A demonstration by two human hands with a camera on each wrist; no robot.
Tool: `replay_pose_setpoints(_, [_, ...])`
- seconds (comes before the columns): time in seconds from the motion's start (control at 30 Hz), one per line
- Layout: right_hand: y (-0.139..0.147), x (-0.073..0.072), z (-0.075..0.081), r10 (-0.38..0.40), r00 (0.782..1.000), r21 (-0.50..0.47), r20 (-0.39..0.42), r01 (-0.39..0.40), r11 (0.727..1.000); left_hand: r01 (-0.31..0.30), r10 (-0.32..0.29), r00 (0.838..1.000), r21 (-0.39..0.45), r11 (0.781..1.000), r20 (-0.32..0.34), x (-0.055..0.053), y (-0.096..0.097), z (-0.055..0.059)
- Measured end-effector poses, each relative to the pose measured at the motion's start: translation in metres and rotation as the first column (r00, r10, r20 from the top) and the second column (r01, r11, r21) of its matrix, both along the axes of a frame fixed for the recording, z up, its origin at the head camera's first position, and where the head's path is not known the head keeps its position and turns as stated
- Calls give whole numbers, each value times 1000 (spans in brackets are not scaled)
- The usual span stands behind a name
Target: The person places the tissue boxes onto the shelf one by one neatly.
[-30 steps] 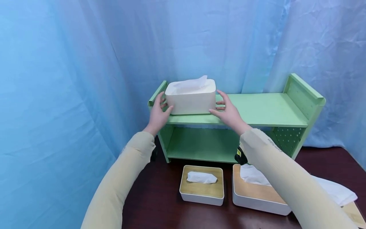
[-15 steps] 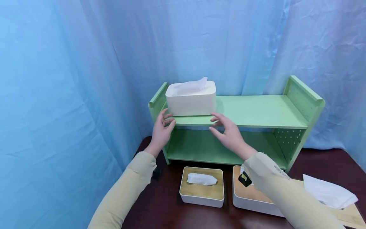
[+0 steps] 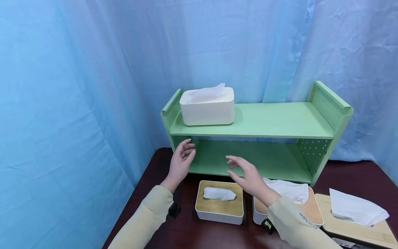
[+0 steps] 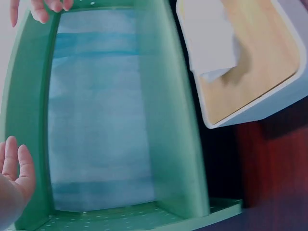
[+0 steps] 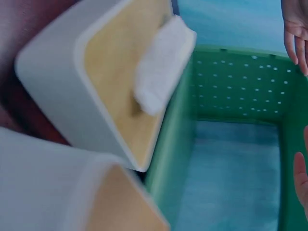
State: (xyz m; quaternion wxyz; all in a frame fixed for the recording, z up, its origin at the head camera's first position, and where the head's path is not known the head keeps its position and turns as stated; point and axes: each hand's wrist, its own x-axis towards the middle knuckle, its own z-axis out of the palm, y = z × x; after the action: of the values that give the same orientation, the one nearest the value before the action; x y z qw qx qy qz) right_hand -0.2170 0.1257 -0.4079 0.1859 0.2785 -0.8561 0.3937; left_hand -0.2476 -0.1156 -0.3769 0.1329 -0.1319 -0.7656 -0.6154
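A white tissue box [image 3: 207,112] with a tissue sticking out of its top sits at the left end of the upper shelf of a green rack [image 3: 280,119]. In front of the lower shelf my left hand [image 3: 180,162] hovers with relaxed fingers, touching nothing. My right hand [image 3: 248,176] hangs in the air to its right, its fingers loosely bent around nothing. Below, on the table, lies a small tissue box with a wooden lid [image 3: 219,206], also in the right wrist view. Beneath the right forearm is a larger wood-lidded tissue box [image 3: 312,207], partly hidden.
At the far right lies another wood-topped tissue box [image 3: 370,233] with a large white tissue [image 3: 357,207] draped over it. A dark red table [image 3: 149,207] carries the boxes and the rack. Blue curtains [image 3: 93,86] hang behind and to the left.
Both hands have come away from the sides of the white tissue box and moved down and back toward me. The box stays where it stood on the upper shelf.
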Motion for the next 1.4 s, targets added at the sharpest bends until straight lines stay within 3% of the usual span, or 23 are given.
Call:
replay_pose_setpoints(0.3, [2, 13, -30, -32, 998, -9, 53, 33, 999, 3, -2, 999, -36, 999, 45, 13, 0, -29])
replay_pose_setpoints(0.57, [3, 30, -49, -77, 993, -40, 92, 81, 996, 46, -40, 997, -93, 995, 70, 44, 8, -20])
replay_pose_setpoints(0.67, [4, 34, -54, -104, 991, -36, 88, 107, 994, 72, -64, 996, -118, 990, 67, 46, 9, -27])
replay_pose_setpoints(0.87, [5, 42, -65, -138, 987, -57, 79, 143, 988, 99, -91, 994, -146, 984, 55, 40, 5, -63])
replay_pose_setpoints(1.0, [2, 46, -70, -163, 985, -49, 50, 165, 985, 105, -100, 994, -192, 976, 35, 41, 0, -77])
replay_pose_setpoints(1.2, [-5, 51, -70, -197, 965, -56, 172, 209, 976, 77, -74, 997, -314, 946, 24, 48, -8, -90])
replay_pose_setpoints(1.4, [-11, 52, -72, -184, 950, -90, 254, 212, 973, 73, -76, 997, -359, 930, 7, 51, -13, -99])
